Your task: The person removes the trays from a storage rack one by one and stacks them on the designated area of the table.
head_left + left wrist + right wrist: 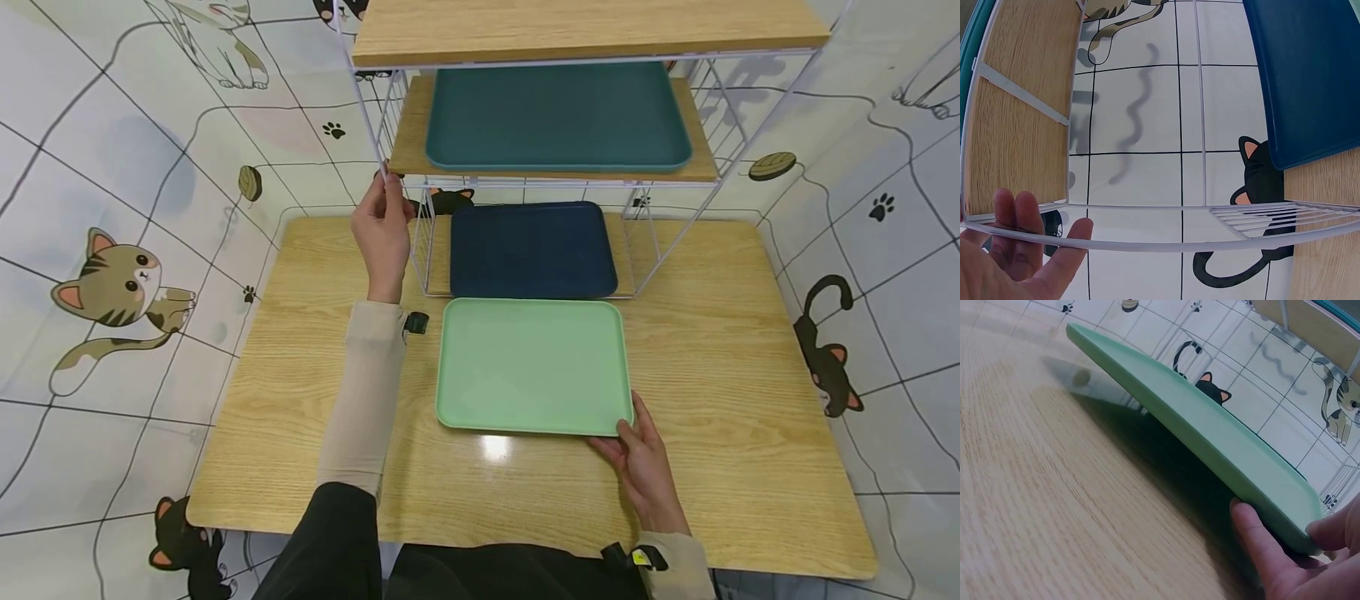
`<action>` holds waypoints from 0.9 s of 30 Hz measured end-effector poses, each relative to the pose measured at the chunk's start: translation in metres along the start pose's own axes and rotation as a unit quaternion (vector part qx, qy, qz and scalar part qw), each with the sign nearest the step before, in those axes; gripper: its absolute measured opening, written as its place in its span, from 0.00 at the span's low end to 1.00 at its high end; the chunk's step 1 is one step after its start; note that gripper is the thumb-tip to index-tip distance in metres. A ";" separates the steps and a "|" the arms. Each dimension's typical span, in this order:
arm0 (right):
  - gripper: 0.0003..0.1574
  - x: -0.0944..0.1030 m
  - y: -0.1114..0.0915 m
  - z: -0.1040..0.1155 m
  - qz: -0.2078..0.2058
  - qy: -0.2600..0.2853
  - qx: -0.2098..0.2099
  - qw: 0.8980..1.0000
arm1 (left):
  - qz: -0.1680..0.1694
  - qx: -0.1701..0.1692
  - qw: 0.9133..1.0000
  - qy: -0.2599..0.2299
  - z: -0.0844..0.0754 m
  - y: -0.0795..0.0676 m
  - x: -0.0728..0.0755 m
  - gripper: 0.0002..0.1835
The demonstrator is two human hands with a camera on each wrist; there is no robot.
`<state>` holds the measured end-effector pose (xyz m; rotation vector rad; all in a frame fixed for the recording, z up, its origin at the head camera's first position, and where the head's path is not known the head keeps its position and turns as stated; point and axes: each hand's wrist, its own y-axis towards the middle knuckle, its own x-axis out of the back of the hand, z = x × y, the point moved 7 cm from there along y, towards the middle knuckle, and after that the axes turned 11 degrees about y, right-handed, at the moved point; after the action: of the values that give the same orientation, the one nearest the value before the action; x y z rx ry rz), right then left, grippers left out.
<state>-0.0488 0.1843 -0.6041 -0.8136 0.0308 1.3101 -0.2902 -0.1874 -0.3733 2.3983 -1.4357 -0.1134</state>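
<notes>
A light green rectangular tray (532, 367) is held by my right hand (647, 475) at its near right corner. The thumb lies on the rim and the fingers are beneath. In the right wrist view the tray (1210, 434) is off the tabletop, with a dark shadow below it. My left hand (382, 237) grips the white wire frame (365, 108) of a tiered rack at its left front post, by the middle shelf. In the left wrist view, the left hand's fingers (1079, 240) wrap a white rail (1166, 246).
The rack has wooden shelves. Its top board (585, 33) overhangs a teal tray (558, 117) on the middle shelf. A navy tray (532, 250) lies on the bottom level, just behind the green one. The rack stands on a wooden table (750, 400) between tiled walls with cat drawings.
</notes>
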 end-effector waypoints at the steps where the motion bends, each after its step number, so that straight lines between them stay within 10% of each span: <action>1: 0.37 -0.001 0.000 0.000 0.001 0.000 0.000 1.000 | 0.001 -0.002 1.000 0.000 -0.004 -0.002 0.000 0.15; 27: 0.38 -0.007 0.014 0.000 0.002 0.018 -0.004 1.000 | 0.004 0.005 1.000 0.000 0.007 0.003 -0.001 0.15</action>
<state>-0.0626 0.1785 -0.6081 -0.8437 0.0560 1.3006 -0.2947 -0.1895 -0.3790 2.3987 -1.4493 -0.1040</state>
